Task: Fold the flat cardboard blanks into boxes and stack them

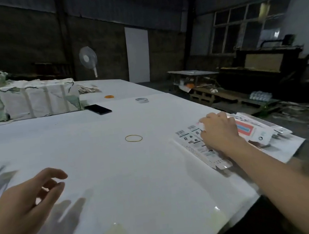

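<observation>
You're at the pick-up step: your right hand [218,130] curls its fingers onto the flat blanks [195,143] piled at the bench's [118,178] right edge. Your left hand [30,196] hovers loosely spread, holding nothing. Next, peel off one blank.

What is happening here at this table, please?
A person is working at a large white table. The right hand reaches onto a pile of flat printed cardboard blanks near the right edge, its fingers curled at the top sheet. The left hand hovers over the table, relaxed and empty. No folded box is visible. A rubber band, a black phone and wrapped bundles also lie on the table.
</observation>
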`<act>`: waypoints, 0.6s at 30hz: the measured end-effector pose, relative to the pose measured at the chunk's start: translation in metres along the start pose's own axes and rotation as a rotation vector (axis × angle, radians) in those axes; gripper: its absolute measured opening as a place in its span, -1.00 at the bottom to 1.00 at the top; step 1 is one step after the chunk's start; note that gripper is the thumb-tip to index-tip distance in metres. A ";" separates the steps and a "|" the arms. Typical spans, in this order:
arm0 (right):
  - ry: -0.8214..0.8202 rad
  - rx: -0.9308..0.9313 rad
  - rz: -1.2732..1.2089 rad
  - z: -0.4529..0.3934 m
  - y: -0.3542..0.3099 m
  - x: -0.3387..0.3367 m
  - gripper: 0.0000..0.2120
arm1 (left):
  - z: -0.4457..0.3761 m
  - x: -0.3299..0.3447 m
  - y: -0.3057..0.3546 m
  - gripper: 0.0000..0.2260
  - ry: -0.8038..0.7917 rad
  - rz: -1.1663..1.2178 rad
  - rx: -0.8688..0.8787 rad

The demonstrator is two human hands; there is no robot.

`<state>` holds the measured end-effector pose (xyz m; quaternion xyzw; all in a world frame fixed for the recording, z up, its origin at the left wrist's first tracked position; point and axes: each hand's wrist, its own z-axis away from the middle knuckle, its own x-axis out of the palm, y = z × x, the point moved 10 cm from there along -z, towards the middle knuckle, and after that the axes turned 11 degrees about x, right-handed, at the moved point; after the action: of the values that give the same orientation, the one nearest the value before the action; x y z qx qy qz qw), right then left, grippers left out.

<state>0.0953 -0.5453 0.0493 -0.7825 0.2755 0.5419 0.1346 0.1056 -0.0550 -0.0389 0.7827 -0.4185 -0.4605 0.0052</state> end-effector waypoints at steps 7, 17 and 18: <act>-0.090 -0.328 -0.545 0.079 -0.142 -0.050 -0.69 | -0.007 -0.015 0.028 -0.85 0.045 -0.043 -0.073; -0.374 -0.539 -1.117 0.188 -0.312 -0.080 -0.78 | -0.013 -0.036 0.038 -0.88 -0.134 -0.235 -0.223; -0.366 -0.534 -1.154 0.194 -0.316 -0.076 -0.80 | -0.012 -0.040 0.033 -0.90 -0.132 -0.275 -0.249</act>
<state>0.1075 -0.1682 0.0183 -0.7065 -0.3589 0.5567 0.2493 0.0839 -0.0542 0.0099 0.7940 -0.2469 -0.5554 0.0116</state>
